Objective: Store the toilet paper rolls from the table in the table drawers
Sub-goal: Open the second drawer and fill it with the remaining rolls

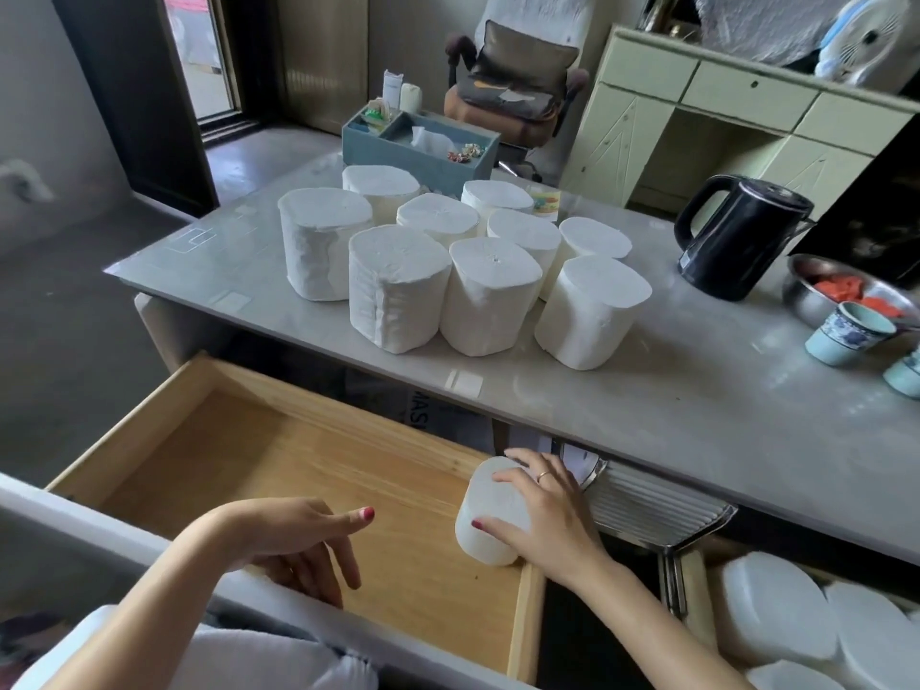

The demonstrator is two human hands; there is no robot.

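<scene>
right hand [545, 515] grip: fingers curled round one toilet paper roll [490, 520], upright at right end of open wooden drawer [239, 470] | left hand [298, 540] grip: relaxed, loosely spread, holding nothing, above drawer front | nine rolls [448, 251] upright on grey counter [697, 390] | more rolls in right drawer [697, 590]

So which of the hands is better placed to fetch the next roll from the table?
Left. The left hand is free above the open drawer; the right hand holds a roll inside it.
</scene>
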